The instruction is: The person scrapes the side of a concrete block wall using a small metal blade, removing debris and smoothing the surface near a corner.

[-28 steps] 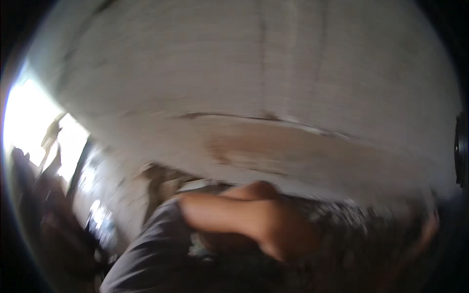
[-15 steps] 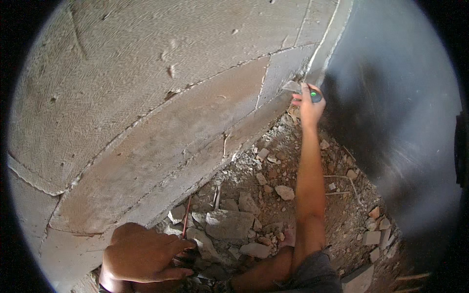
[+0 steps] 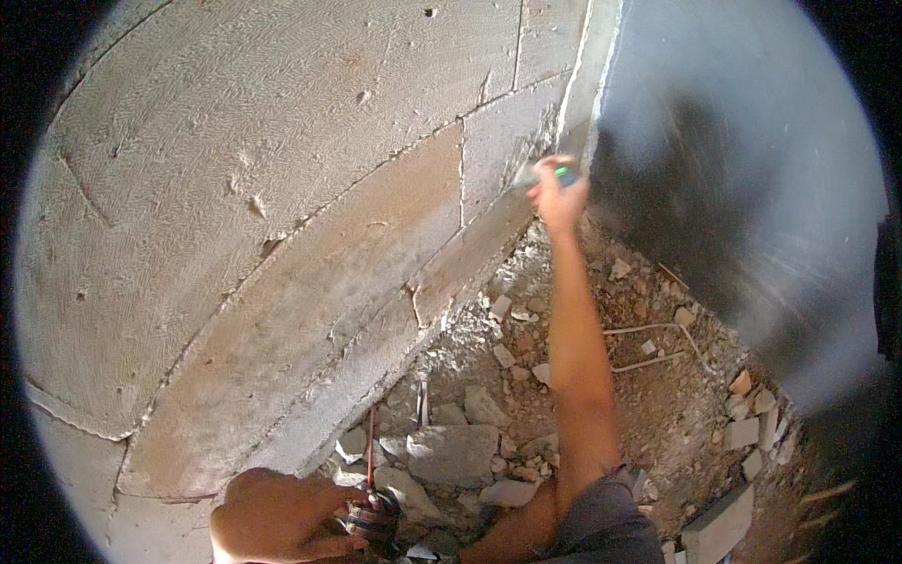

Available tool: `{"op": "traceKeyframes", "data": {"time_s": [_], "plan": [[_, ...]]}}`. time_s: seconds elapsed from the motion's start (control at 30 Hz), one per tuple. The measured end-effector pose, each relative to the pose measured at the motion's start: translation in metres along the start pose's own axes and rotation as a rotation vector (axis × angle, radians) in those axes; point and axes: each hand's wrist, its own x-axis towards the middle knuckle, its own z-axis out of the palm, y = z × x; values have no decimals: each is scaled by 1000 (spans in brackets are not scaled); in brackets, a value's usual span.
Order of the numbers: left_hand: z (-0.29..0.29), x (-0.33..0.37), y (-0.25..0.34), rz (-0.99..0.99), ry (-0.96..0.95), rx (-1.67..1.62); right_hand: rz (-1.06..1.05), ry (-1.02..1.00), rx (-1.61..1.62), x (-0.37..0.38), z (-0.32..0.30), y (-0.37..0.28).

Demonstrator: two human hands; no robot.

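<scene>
Up at the corner where the plastered wall meets a dark smooth panel, my right hand (image 3: 562, 197) is closed around a putty knife (image 3: 566, 176). Its handle is dark with a green end, and its pale flat blade, blurred, lies against the lower block wall (image 3: 376, 235). At the lower left, my left hand (image 3: 282, 526) is bent at the wrist, its fingers curled against a dark rounded object (image 3: 376, 519) whose kind I cannot make out. A thin reddish rod (image 3: 371, 442) rises beside that object.
Broken stone and mortar rubble (image 3: 451, 453) covers the ground along the wall's foot. The dark smooth panel (image 3: 733, 207) stands on the right. A bent pale wire (image 3: 648, 329) lies on the dirt, and a flat slab (image 3: 719, 526) sits at the lower right.
My view has shifted, so the wall and corner appear further left. My right hand has moved slightly with the putty knife along the corner. The left hand stays by the dark object.
</scene>
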Motion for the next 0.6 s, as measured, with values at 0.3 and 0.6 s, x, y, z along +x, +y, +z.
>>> {"op": "traceKeyframes", "data": {"time_s": [0.3, 0.6], "plan": [[-1, -10, 2, 36, 85, -107, -199, 97, 75, 11, -22, -30], [-5, -6, 1, -8, 125, -52, 16, -37, -233, 31, -1, 8]]}}
